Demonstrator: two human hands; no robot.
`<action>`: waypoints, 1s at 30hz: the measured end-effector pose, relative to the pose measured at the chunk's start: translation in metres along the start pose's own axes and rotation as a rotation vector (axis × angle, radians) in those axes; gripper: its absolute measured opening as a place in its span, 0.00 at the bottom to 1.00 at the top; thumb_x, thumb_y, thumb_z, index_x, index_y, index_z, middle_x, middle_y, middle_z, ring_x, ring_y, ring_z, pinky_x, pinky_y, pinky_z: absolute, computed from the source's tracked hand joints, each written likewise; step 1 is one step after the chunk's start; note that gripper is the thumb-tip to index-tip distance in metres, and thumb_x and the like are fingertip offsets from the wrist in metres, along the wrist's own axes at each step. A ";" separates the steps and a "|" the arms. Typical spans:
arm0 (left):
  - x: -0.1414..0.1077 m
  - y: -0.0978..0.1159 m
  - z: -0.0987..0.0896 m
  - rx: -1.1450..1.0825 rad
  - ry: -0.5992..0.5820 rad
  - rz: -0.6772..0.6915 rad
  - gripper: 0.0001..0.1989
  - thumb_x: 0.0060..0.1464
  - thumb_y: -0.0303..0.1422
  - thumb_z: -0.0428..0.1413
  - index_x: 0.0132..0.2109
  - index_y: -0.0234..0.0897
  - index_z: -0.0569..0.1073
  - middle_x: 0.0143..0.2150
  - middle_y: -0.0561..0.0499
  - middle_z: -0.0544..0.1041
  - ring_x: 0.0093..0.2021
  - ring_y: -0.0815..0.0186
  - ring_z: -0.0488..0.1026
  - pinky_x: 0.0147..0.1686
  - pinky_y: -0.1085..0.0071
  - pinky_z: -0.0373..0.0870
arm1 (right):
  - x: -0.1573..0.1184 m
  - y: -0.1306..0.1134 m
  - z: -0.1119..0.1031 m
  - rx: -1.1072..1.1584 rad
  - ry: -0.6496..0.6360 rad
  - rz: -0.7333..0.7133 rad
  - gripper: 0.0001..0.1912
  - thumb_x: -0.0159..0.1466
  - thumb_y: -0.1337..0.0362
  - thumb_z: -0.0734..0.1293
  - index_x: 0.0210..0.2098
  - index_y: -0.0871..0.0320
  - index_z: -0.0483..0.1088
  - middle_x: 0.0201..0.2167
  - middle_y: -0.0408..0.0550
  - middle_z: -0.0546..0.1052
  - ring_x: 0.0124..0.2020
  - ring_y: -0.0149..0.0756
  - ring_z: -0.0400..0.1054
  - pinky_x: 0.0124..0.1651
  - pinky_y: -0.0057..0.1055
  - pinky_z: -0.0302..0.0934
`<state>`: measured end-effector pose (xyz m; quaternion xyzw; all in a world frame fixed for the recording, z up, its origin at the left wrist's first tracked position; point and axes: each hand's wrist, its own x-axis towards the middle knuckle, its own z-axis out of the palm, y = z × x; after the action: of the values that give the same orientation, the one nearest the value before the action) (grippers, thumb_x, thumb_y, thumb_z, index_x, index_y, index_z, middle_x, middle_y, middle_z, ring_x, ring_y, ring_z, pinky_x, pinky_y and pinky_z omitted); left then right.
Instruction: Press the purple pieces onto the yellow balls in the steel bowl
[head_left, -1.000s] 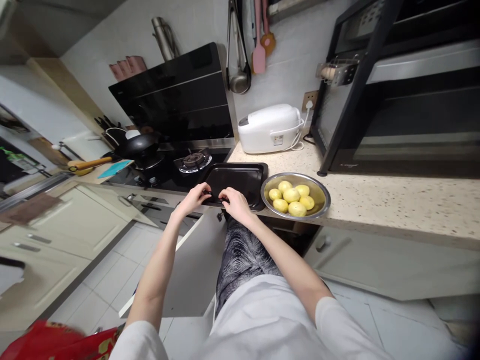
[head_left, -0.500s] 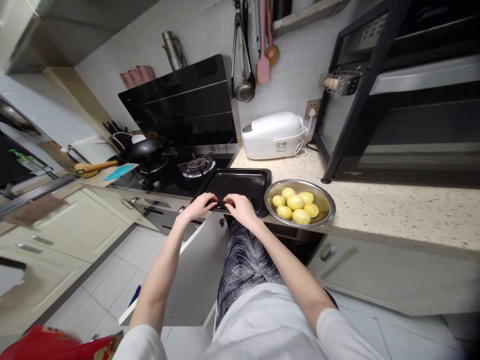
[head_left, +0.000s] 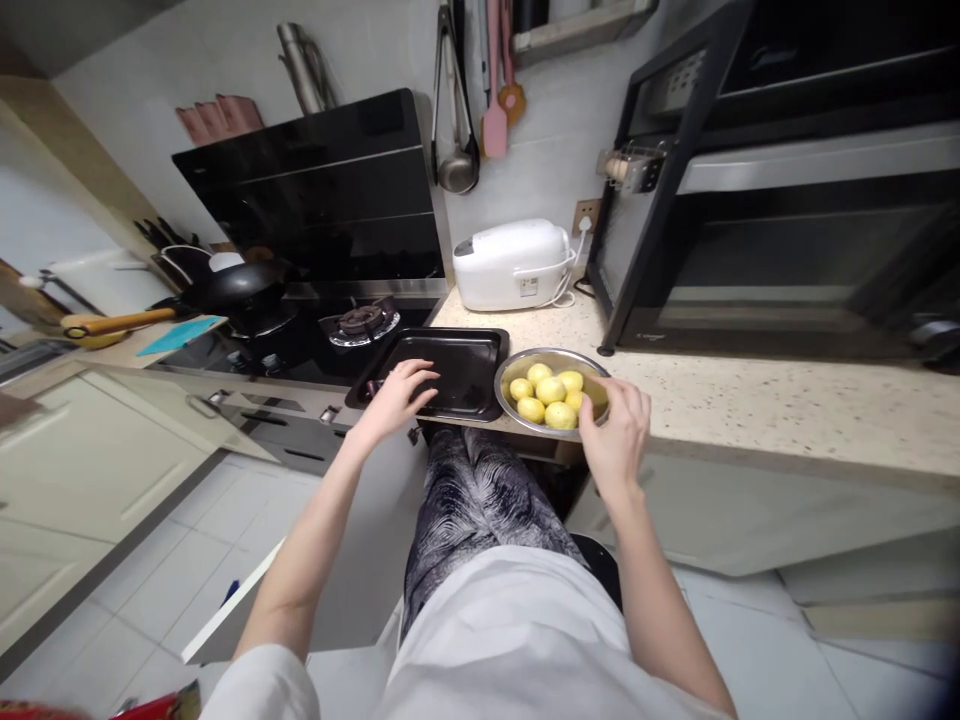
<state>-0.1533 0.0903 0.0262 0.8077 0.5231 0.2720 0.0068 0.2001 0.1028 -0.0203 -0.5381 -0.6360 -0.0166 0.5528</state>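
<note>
Several yellow potatoes (head_left: 551,389) lie in an oval metal bowl (head_left: 511,404) on the counter. My right hand (head_left: 621,430) is at the bowl's right side, thumb and fingers around its rim. A black baking tray (head_left: 463,372) stands left of the bowl, its right edge against or just under the bowl's rim. Over the tray's left part, my left hand (head_left: 397,402) is open with fingers spread, and it holds nothing. Whether its fingertips touch the tray I cannot tell.
Behind the bowl stands a white rice cooker (head_left: 516,265), plugged into the wall. A black oven (head_left: 795,270) is at the right. To the left, a gas burner (head_left: 363,322) and a black wok (head_left: 240,288) sit on the stove. A cabinet door (head_left: 367,540) hangs open below the counter.
Both hands have let go of the tray's front edge. My right hand has moved right to the bowl's rim, while the left has opened over the tray. The view has turned right.
</note>
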 end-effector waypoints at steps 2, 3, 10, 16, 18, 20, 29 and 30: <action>0.009 0.026 0.013 -0.096 0.004 0.050 0.16 0.69 0.40 0.53 0.59 0.40 0.74 0.67 0.40 0.69 0.70 0.52 0.63 0.71 0.48 0.59 | 0.000 0.014 0.000 -0.024 0.001 0.057 0.20 0.66 0.59 0.62 0.54 0.60 0.73 0.51 0.61 0.76 0.56 0.52 0.66 0.61 0.50 0.62; 0.014 0.039 0.021 -0.143 -0.003 0.069 0.17 0.70 0.40 0.53 0.61 0.41 0.73 0.68 0.40 0.68 0.71 0.52 0.62 0.71 0.49 0.58 | 0.000 0.020 0.001 -0.026 -0.008 0.089 0.22 0.65 0.58 0.63 0.55 0.61 0.72 0.52 0.62 0.76 0.56 0.53 0.66 0.61 0.50 0.61; 0.057 0.097 0.073 -0.353 -0.067 0.184 0.22 0.69 0.42 0.53 0.66 0.43 0.68 0.72 0.39 0.64 0.73 0.52 0.60 0.72 0.51 0.58 | 0.008 0.037 0.000 -0.094 -0.259 0.394 0.26 0.65 0.55 0.61 0.58 0.61 0.71 0.43 0.59 0.82 0.42 0.50 0.75 0.47 0.43 0.67; 0.082 0.118 0.095 -0.317 -0.111 0.163 0.28 0.66 0.48 0.56 0.67 0.44 0.67 0.73 0.39 0.61 0.72 0.48 0.62 0.71 0.48 0.60 | 0.022 0.033 -0.007 -0.044 -0.615 0.531 0.19 0.67 0.60 0.57 0.34 0.58 0.79 0.19 0.50 0.78 0.23 0.41 0.73 0.33 0.32 0.64; 0.083 0.120 0.098 -0.309 -0.129 0.134 0.32 0.64 0.51 0.57 0.69 0.44 0.65 0.74 0.38 0.59 0.74 0.46 0.59 0.71 0.46 0.58 | 0.026 0.029 -0.008 -0.057 -0.613 0.518 0.21 0.68 0.61 0.55 0.31 0.58 0.78 0.18 0.52 0.78 0.24 0.42 0.74 0.33 0.32 0.64; 0.082 0.119 0.102 -0.334 -0.147 0.124 0.36 0.63 0.52 0.58 0.71 0.44 0.61 0.76 0.37 0.56 0.75 0.44 0.56 0.72 0.44 0.56 | 0.031 0.022 -0.008 -0.094 -0.572 0.494 0.21 0.67 0.62 0.56 0.31 0.59 0.79 0.21 0.56 0.79 0.29 0.45 0.76 0.35 0.34 0.64; 0.091 0.102 0.117 -0.436 0.212 -0.030 0.43 0.60 0.48 0.62 0.75 0.45 0.53 0.78 0.36 0.47 0.79 0.45 0.44 0.74 0.42 0.47 | 0.069 -0.056 0.013 -0.396 -0.320 0.126 0.17 0.70 0.64 0.59 0.41 0.63 0.80 0.33 0.66 0.81 0.37 0.54 0.77 0.43 0.42 0.63; 0.094 0.098 0.115 -0.423 0.258 -0.043 0.43 0.60 0.47 0.63 0.74 0.45 0.54 0.78 0.36 0.47 0.79 0.44 0.43 0.74 0.42 0.47 | 0.073 -0.066 0.018 -0.401 -0.335 0.107 0.17 0.71 0.64 0.59 0.42 0.64 0.79 0.34 0.66 0.81 0.38 0.54 0.77 0.43 0.43 0.63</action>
<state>0.0095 0.1571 -0.0025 0.7356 0.4682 0.4760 0.1146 0.1554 0.1348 0.0633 -0.6651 -0.6732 -0.0238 0.3223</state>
